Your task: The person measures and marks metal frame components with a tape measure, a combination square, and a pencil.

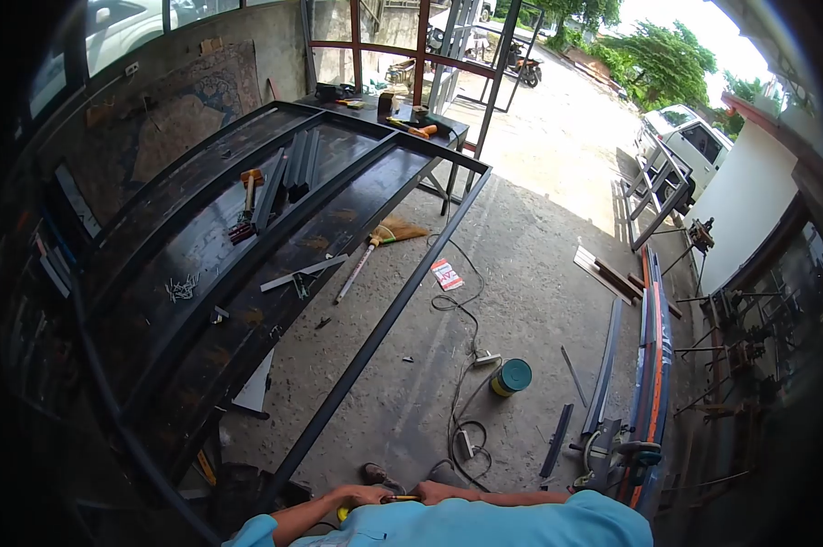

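Observation:
Close to my body, at the bottom of the head view, my left hand point(363, 495) and my right hand point(436, 492) face each other with fingers closed. A thin yellow pencil-like stick point(400, 498) spans the short gap between them, an end in each hand. Just under my left wrist shows a small round yellow object point(343, 513), partly covered by my arm and blue shirt. The dark metal frame point(366, 351) lies across the workbench, and its near bar comes down to the left of my hands.
On the dark workbench point(329, 214) lie an orange-headed hammer point(251, 182), metal profiles point(304, 164) and a square point(304, 273). A broom point(370, 251), a cable point(471, 328) and a green-lidded can point(512, 376) are on the floor. Long bars point(650, 365) and a cutting machine point(612, 453) stand right.

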### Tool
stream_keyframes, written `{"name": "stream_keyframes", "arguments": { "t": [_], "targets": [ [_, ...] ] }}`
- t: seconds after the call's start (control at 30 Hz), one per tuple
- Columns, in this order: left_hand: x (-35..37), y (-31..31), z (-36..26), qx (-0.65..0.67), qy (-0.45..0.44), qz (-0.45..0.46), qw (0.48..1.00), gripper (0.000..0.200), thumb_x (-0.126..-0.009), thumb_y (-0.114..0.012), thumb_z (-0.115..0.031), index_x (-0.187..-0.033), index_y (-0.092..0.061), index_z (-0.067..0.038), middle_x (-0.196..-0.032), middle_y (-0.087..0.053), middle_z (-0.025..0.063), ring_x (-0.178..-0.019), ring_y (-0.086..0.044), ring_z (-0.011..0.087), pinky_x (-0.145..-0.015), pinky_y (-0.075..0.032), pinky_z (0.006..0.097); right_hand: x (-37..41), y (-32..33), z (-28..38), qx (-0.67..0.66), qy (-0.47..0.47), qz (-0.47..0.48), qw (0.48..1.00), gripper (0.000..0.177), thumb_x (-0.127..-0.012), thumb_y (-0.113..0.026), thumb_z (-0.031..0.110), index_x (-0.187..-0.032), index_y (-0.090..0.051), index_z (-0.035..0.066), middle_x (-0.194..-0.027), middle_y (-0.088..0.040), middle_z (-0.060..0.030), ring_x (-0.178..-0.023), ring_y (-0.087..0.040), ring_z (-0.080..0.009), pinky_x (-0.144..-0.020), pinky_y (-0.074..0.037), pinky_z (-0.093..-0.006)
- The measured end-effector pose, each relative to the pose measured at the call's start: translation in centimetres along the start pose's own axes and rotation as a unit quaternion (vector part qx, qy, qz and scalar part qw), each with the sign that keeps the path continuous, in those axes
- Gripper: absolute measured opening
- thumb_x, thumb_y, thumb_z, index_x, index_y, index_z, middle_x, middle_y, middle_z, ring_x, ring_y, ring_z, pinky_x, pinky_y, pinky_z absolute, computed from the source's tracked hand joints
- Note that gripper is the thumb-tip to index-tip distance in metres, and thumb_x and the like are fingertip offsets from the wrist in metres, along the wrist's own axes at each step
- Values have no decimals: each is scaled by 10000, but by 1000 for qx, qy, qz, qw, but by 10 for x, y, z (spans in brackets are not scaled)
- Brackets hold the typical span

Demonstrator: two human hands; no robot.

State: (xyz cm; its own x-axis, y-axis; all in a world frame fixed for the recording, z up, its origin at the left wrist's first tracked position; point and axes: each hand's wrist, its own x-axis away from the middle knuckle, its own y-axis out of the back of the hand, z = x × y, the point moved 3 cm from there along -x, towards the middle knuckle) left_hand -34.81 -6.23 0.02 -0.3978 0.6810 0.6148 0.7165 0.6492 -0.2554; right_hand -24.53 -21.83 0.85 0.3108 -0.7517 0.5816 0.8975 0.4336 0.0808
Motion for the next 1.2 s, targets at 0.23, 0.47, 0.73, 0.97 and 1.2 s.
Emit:
{"name": "stream_keyframes", "arguments": {
  "t": [0.23, 0.47, 0.73, 0.97, 1.2],
  "targets": [
    [-2, -2, 7, -47, 16, 20, 999, 615, -825, -564, -410, -1279, -447, -12, -1203, -543, 154, -1058, -531, 249, -906, -397, 346, 29, 21, 61, -74, -95, -26, 992, 469, -780, -562, 349, -1083, -605, -7, -868, -657, -120, -767, -619, -221, -673, -453, -396],
    [15, 10, 22, 124, -81, 28, 989, 490, -810, -579, -223, -1221, -511, 35, -1180, -562, 108, -1028, -534, 166, -900, -411, 295, 10, 27, 20, -197, -69, -63, 976, 425, -811, -605, 277, -1169, -595, 48, -936, -639, -22, -779, -576, -122, -716, -467, -298],
    [106, -9, -18, 80, -33, -161, 983, 516, -812, -582, -417, -1201, -561, -79, -1105, -617, 149, -1006, -585, 285, -852, -448, 361, 95, 59, 61, -70, -120, -174, 975, 367, -810, -656, 301, -1055, -655, 29, -805, -643, -53, -711, -561, -119, -661, -457, -297],
    [150, -48, -57, -37, -32, -272, 961, 351, -775, -602, -273, -1027, -594, -29, -978, -624, 147, -924, -596, 307, -797, -452, 383, 116, 48, 86, -160, -92, -94, 978, 293, -720, -697, 122, -987, -662, 6, -795, -636, -66, -710, -573, -124, -659, -457, -290],
    [161, -77, -45, -31, -36, -377, 925, 272, -783, -636, -235, -975, -615, -43, -1038, -576, 102, -939, -582, 302, -822, -449, 392, 123, 41, 104, -211, -137, -134, 959, 358, -701, -747, 212, -969, -660, -9, -871, -638, -69, -713, -549, -135, -612, -430, -283]
  ]
}}
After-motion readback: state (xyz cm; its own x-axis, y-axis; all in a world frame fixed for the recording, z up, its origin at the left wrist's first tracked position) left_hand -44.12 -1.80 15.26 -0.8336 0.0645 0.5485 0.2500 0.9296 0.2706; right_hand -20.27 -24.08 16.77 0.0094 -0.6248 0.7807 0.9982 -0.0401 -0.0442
